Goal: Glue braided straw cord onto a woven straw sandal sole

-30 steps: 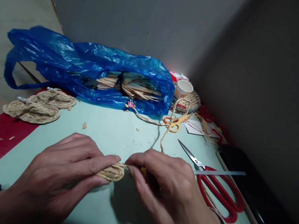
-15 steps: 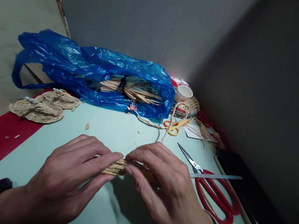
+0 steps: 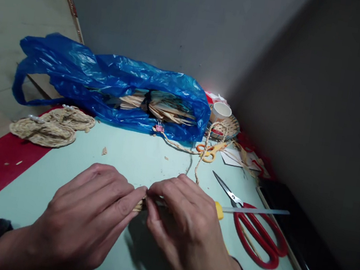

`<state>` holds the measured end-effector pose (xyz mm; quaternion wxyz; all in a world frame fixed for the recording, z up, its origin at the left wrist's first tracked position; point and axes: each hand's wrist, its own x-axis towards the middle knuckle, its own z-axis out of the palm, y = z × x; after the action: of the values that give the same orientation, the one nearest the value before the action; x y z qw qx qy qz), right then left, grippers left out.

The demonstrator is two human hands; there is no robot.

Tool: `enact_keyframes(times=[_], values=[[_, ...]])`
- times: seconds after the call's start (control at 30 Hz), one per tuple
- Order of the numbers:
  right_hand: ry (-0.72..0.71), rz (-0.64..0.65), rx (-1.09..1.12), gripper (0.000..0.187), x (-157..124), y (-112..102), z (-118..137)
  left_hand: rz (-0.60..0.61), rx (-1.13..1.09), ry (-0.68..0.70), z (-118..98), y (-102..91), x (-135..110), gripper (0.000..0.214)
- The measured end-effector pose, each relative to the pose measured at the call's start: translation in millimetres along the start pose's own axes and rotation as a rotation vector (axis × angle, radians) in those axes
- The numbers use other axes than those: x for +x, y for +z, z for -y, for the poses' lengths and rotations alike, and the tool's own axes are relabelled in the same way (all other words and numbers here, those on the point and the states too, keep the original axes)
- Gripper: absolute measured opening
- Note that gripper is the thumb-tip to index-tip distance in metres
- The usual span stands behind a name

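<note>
Over the middle of the table, my left hand point(image 3: 90, 216) is closed around a small coil of braided straw rope point(image 3: 138, 206), and only its end shows between the hands. My right hand point(image 3: 183, 225) pinches the same coil at its right end, fingertips against my left thumb. Most of the coil is hidden by my fingers. A thin straw braid point(image 3: 197, 169) runs back from behind my right hand. Beyond that hand, the yellow end of a tool point(image 3: 219, 210) shows, with a translucent glue stick point(image 3: 256, 211) poking out of it; the rest is covered.
Large red-handled scissors point(image 3: 261, 237) lie at right, beside a dark phone-like slab point(image 3: 302, 243). Small orange scissors point(image 3: 210, 153), a white cup point(image 3: 221, 109) and a woven basket point(image 3: 233, 127) are behind. A blue plastic bag point(image 3: 115, 71) holds straw. Woven straw soles point(image 3: 45, 130) lie left.
My hands have drawn closer together over the coil, hiding more of it. My right hand has shifted slightly left, uncovering the yellow tool end.
</note>
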<state>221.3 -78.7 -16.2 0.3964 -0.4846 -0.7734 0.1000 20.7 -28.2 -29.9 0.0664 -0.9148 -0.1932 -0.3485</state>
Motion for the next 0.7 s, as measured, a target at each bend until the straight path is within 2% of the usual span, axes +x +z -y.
enact_keyframes(times=[0.13,0.2,0.3,0.4,0.5,0.6,0.7], values=[[0.023,0.016,-0.006,0.016,1.8,1.2,-1.8,0.049,-0.025,0.019,1.6,-0.2,-3.3,0.028],[0.014,0.073,0.032,0.019,5.5,-4.7,-3.8,0.041,-0.073,-0.038,1.9,0.4,-2.7,0.032],[0.027,0.136,0.19,0.021,12.2,-19.0,-6.1,-0.035,-0.107,-0.154,1.6,1.8,1.8,0.029],[0.148,0.081,0.277,0.027,16.0,-29.7,-6.6,-0.083,-0.14,-0.22,1.4,1.7,6.1,0.026],[0.238,0.047,0.208,0.03,16.0,-31.3,-7.8,-0.061,-0.213,-0.31,1.3,-0.3,6.5,0.021],[0.183,0.059,0.18,0.022,15.5,-28.4,-10.6,-0.079,-0.271,-0.405,1.0,-3.6,5.3,0.019],[0.087,0.004,0.193,0.016,16.3,-26.8,-13.8,-0.091,-0.347,-0.49,0.9,-7.7,7.3,0.021]])
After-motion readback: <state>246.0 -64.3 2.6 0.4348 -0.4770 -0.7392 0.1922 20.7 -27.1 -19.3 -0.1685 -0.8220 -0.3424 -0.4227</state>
